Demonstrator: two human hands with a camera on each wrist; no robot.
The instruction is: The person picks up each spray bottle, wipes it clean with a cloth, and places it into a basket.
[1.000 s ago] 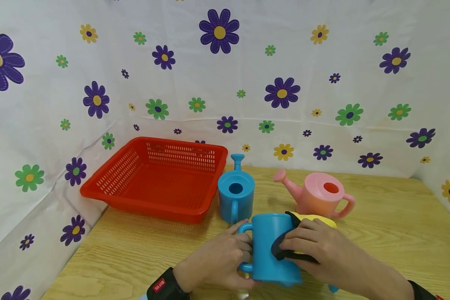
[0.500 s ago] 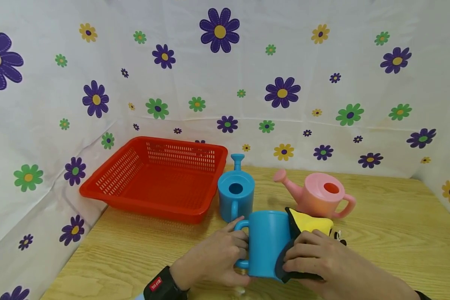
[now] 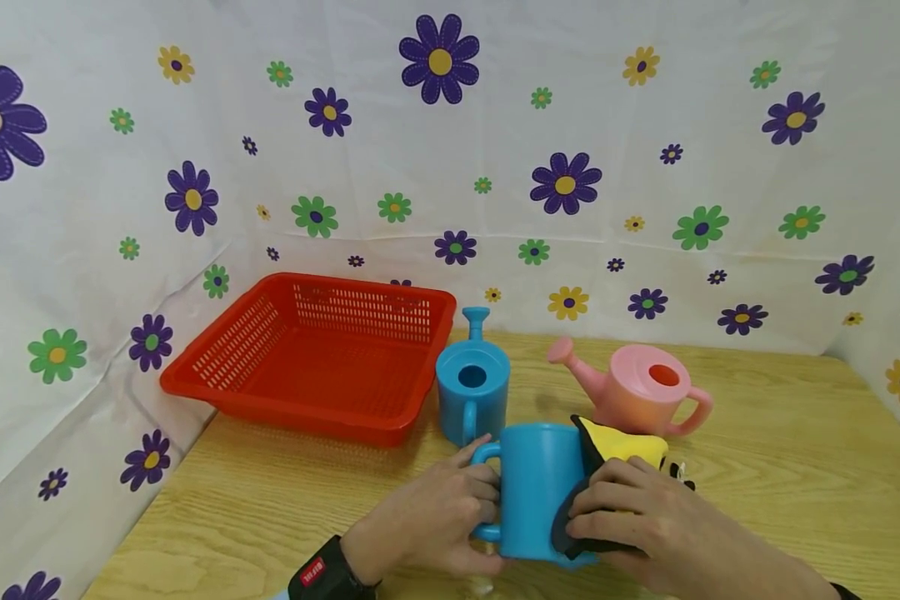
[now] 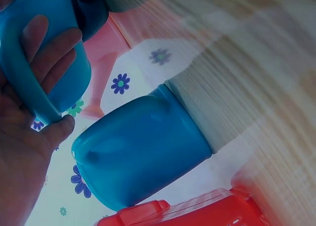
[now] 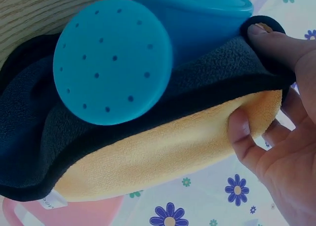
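Observation:
A blue watering can (image 3: 536, 492) is tipped on its side above the table, and my left hand (image 3: 446, 521) grips its handle with the fingers through the loop. Seen from the left wrist, those fingertips (image 4: 54, 53) lie along the can's wall. My right hand (image 3: 637, 512) holds a yellow and dark grey cloth (image 3: 622, 442) against the can's right side. The right wrist view has the can's perforated sprinkler head (image 5: 113, 63) in front of the cloth, which thumb and fingers pinch at one end. Most of the spout is hidden in the head view.
Just behind the held can stands a second blue watering can (image 3: 472, 392). A pink watering can (image 3: 637, 392) is at the back right. The red perforated basket (image 3: 390, 421) sits at the left, close to the second can. Flowered white cloth (image 3: 390, 150) walls off the back and sides.
My right hand has shifted slightly right and down on the can, and more of the cloth's yellow side shows. The can moved a little to the left. The last half second shows barely any motion.

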